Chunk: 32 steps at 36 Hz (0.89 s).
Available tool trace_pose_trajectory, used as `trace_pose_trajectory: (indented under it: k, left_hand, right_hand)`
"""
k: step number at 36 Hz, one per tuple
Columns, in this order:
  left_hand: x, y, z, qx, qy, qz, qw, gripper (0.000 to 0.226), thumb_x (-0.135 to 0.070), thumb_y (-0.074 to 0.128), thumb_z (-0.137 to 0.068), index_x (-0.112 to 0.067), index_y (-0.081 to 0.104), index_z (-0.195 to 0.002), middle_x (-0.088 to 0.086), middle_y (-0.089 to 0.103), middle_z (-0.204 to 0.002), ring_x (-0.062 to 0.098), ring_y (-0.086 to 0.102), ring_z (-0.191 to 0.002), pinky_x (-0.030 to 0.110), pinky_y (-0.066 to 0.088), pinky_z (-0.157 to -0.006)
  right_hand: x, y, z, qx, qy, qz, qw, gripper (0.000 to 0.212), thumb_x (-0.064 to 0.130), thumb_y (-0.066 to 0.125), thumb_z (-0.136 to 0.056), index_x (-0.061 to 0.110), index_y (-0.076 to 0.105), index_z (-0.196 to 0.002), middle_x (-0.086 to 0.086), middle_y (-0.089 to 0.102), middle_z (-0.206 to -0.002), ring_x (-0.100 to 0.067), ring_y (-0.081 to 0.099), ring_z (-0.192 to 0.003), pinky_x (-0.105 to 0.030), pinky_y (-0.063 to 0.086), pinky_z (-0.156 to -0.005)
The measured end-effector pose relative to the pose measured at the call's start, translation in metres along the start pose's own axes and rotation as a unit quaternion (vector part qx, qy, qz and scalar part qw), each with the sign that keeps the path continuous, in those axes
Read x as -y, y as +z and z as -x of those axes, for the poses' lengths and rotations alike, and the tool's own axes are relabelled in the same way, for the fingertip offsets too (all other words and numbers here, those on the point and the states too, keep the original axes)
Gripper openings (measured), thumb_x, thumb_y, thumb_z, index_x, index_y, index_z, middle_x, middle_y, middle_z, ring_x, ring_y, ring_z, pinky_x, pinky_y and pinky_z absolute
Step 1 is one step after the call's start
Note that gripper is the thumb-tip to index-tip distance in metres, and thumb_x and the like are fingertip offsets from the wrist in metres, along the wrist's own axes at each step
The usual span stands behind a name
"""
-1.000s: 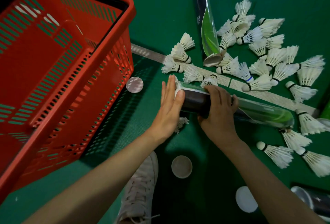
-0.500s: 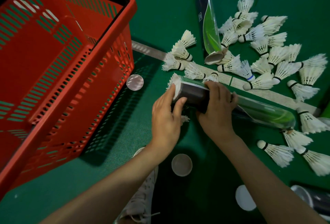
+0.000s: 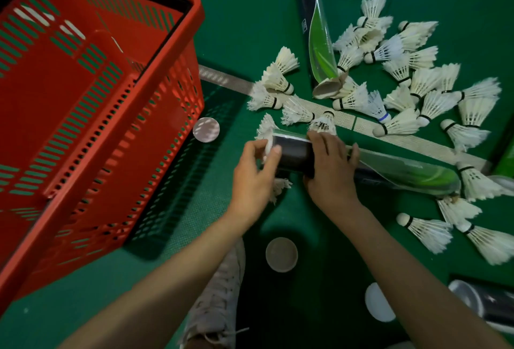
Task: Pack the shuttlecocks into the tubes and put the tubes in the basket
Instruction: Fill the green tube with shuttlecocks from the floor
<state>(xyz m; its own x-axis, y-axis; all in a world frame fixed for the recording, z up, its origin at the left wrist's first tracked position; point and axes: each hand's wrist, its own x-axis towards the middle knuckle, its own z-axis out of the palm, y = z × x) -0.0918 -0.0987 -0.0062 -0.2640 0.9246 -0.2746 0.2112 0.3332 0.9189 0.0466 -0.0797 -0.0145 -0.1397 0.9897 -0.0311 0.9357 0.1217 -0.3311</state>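
A red basket stood on the green floor at the left, with a round cap just beside it. The left hand curled over the open end of the tube, thumb on its rim, where a shuttlecock jutted out with its white feathers. The right hand gripped the same tube from above, and it lay flat on the floor. Loose shuttlecocks were scattered to the right, around a second tube.
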Motion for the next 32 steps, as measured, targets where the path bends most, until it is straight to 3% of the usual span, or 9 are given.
trace_pose_trajectory:
  k: [5, 9, 12, 17, 22, 24, 27, 29, 32]
  left_hand:
    - [-0.003, -0.017, -0.015, 0.02, 0.054, -0.112, 0.992, 0.046, -0.03, 0.06, -0.09, -0.016, 0.042, -0.13, 0.001, 0.036, -0.128, 0.021, 0.037, -0.125, 0.03, 0.027, -0.109]
    - [0.002, -0.038, -0.024, 0.172, 0.157, -0.267, 0.935, 0.063, -0.053, 0.045, -0.083, -0.021, 0.046, -0.137, 0.006, 0.05, -0.132, 0.022, 0.042, -0.126, 0.026, 0.028, -0.105]
    - [0.007, -0.049, -0.026, 0.254, 0.177, -0.325, 0.894, 0.094, -0.068, 0.057, -0.07, -0.018, 0.033, -0.146, 0.008, 0.048, -0.132, 0.022, 0.044, -0.123, 0.029, 0.033, -0.104]
    - [0.004, -0.051, -0.016, 0.208, 0.201, -0.259, 0.922, 0.089, -0.06, 0.064, -0.072, -0.014, 0.037, -0.143, 0.003, 0.047, -0.128, 0.014, 0.043, -0.12, 0.021, 0.032, -0.1]
    - [0.01, -0.066, -0.007, 0.161, 0.151, -0.139, 0.965, 0.067, -0.048, 0.07, -0.073, -0.034, 0.043, -0.133, -0.016, 0.05, -0.121, -0.007, 0.047, -0.11, 0.009, 0.034, -0.095]
    - [0.015, -0.071, -0.005, 0.163, 0.11, -0.089, 0.976, 0.061, -0.052, 0.071, -0.072, -0.045, 0.044, -0.127, -0.017, 0.05, -0.124, -0.003, 0.05, -0.113, 0.021, 0.042, -0.096]
    - [0.024, -0.073, -0.003, 0.169, 0.07, -0.056, 0.982, 0.062, -0.054, 0.072, -0.07, -0.045, 0.048, -0.126, -0.009, 0.052, -0.123, 0.011, 0.054, -0.114, 0.045, 0.05, -0.093]
    - [0.027, -0.068, 0.0, 0.162, 0.049, -0.047, 0.985, 0.065, -0.056, 0.073, -0.068, -0.041, 0.049, -0.127, -0.005, 0.052, -0.121, 0.016, 0.054, -0.114, 0.052, 0.049, -0.092]
    - [0.031, -0.059, 0.004, 0.175, 0.029, -0.049, 0.983, 0.065, -0.054, 0.075, -0.068, -0.033, 0.051, -0.126, 0.0, 0.054, -0.118, 0.022, 0.058, -0.109, 0.054, 0.051, -0.087]
  right_hand:
    - [0.007, 0.008, 0.01, 0.011, -0.071, 0.05, 0.996, 0.081, 0.004, 0.077, -0.062, 0.015, 0.044, -0.135, -0.011, 0.047, -0.133, -0.031, 0.039, -0.13, -0.065, 0.011, -0.106]
    - [0.015, -0.002, 0.002, -0.022, -0.146, 0.088, 0.985, 0.073, 0.004, 0.077, -0.06, 0.014, 0.053, -0.128, -0.011, 0.055, -0.127, -0.029, 0.048, -0.125, -0.063, 0.012, -0.106]
    - [0.015, -0.014, -0.007, 0.025, -0.178, 0.085, 0.98, 0.067, 0.009, 0.07, -0.071, 0.013, 0.048, -0.134, -0.011, 0.049, -0.136, -0.027, 0.039, -0.133, -0.06, 0.003, -0.11]
    - [0.007, -0.011, -0.011, -0.028, -0.206, 0.096, 0.973, 0.075, 0.005, 0.076, -0.059, 0.016, 0.051, -0.129, -0.01, 0.05, -0.136, -0.027, 0.036, -0.133, -0.061, 0.013, -0.109]
    - [0.003, -0.02, -0.021, -0.138, -0.05, -0.058, 0.988, 0.086, 0.0, 0.058, -0.073, 0.031, 0.02, -0.143, 0.001, 0.0, -0.154, -0.032, -0.003, -0.144, -0.066, 0.005, -0.11]
    - [0.005, -0.027, -0.027, -0.159, 0.05, -0.236, 0.957, 0.083, -0.005, 0.054, -0.08, 0.029, 0.015, -0.145, -0.002, -0.003, -0.155, -0.029, 0.002, -0.144, -0.06, 0.023, -0.111]
    - [0.012, -0.032, -0.037, -0.054, 0.174, -0.519, 0.835, 0.066, 0.012, 0.046, -0.092, 0.03, 0.01, -0.145, -0.014, 0.025, -0.149, -0.021, 0.045, -0.122, -0.043, 0.046, -0.098]
    - [0.015, -0.031, -0.043, -0.001, 0.223, -0.6, 0.768, 0.063, 0.027, 0.048, -0.094, 0.035, 0.01, -0.143, -0.012, 0.044, -0.134, -0.021, 0.054, -0.112, -0.045, 0.047, -0.097]
    - [0.013, -0.027, -0.05, 0.007, 0.278, -0.616, 0.737, 0.071, 0.032, 0.059, -0.09, 0.031, 0.011, -0.143, -0.003, 0.051, -0.124, -0.019, 0.057, -0.106, -0.046, 0.047, -0.097]
